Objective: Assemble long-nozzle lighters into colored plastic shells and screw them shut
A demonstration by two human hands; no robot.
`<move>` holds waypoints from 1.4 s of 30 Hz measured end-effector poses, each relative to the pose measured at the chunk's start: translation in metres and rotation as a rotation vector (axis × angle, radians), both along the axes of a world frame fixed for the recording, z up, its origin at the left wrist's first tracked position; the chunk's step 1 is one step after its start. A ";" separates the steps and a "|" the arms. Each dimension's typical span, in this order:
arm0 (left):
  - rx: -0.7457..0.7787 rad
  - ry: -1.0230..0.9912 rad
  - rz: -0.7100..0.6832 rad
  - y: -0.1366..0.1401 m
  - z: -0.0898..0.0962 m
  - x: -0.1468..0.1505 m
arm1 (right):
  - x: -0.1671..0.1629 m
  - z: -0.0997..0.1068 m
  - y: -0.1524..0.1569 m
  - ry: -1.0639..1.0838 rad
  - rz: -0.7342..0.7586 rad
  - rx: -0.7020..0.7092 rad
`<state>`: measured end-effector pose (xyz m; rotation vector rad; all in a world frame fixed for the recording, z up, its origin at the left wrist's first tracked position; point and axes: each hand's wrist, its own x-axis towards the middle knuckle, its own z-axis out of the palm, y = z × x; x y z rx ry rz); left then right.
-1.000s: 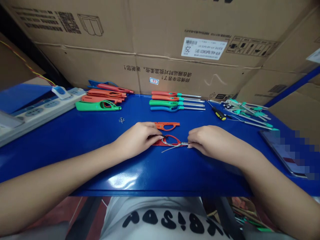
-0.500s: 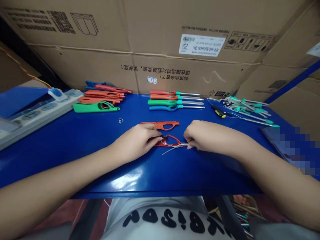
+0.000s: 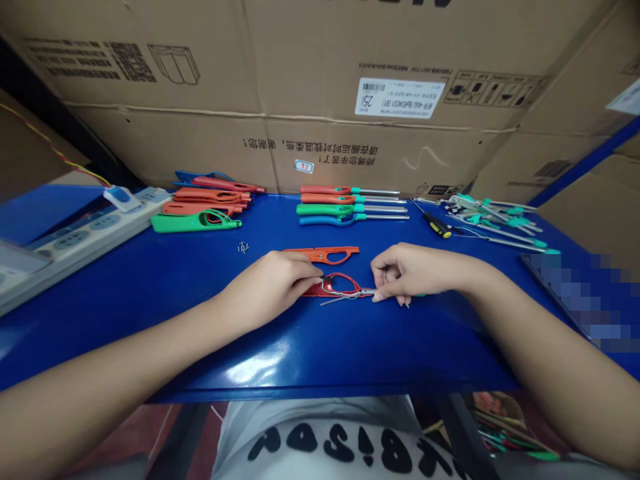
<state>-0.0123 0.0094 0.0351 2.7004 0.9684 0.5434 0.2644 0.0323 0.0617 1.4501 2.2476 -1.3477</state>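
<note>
The left hand (image 3: 280,280) is pinching a black part (image 3: 325,279) at the open red lighter half-shell (image 3: 317,291) on the surface (image 3: 350,353), the right hand (image 3: 406,270) is gripping its metal tube (image 3: 369,292), and the orange half-shell (image 3: 323,255) is lying unjoined behind it, four seemingly assembled lighters (image 3: 325,210) farther behind.

the right grip (image 3: 407,270) has turned, so more of its curled fingers (image 3: 393,274) now show.

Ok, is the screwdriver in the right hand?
No, the black-and-yellow screwdriver lies on the blue tabletop, while the right hand pinches a metal tube.
</note>
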 end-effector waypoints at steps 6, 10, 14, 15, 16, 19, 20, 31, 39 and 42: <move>0.010 0.078 0.049 -0.005 -0.004 0.001 | 0.002 0.000 -0.003 0.030 0.005 0.030; 0.069 0.154 0.094 -0.009 -0.003 0.003 | 0.002 0.001 -0.004 0.039 0.011 0.034; 0.077 0.142 0.143 -0.009 -0.005 0.005 | 0.002 0.000 -0.004 0.037 0.031 0.053; 0.074 0.137 0.152 -0.009 -0.005 0.006 | 0.003 0.000 -0.004 0.038 0.039 0.061; 0.071 0.137 0.157 -0.009 -0.006 0.006 | 0.003 -0.001 -0.004 0.039 0.046 0.070; 0.054 0.142 0.175 -0.009 -0.007 0.007 | 0.004 -0.002 -0.003 0.036 0.062 0.092; 0.042 0.136 0.185 -0.009 -0.006 0.007 | 0.004 -0.002 -0.003 0.034 0.065 0.097; -0.144 -0.034 0.209 -0.004 -0.006 0.010 | 0.004 -0.002 -0.005 0.032 0.080 0.115; -0.054 0.148 0.211 -0.009 -0.002 0.007 | 0.005 -0.002 -0.005 0.033 0.090 0.124; -0.023 0.199 0.215 -0.010 0.001 0.007 | 0.004 -0.001 -0.005 0.038 0.093 0.116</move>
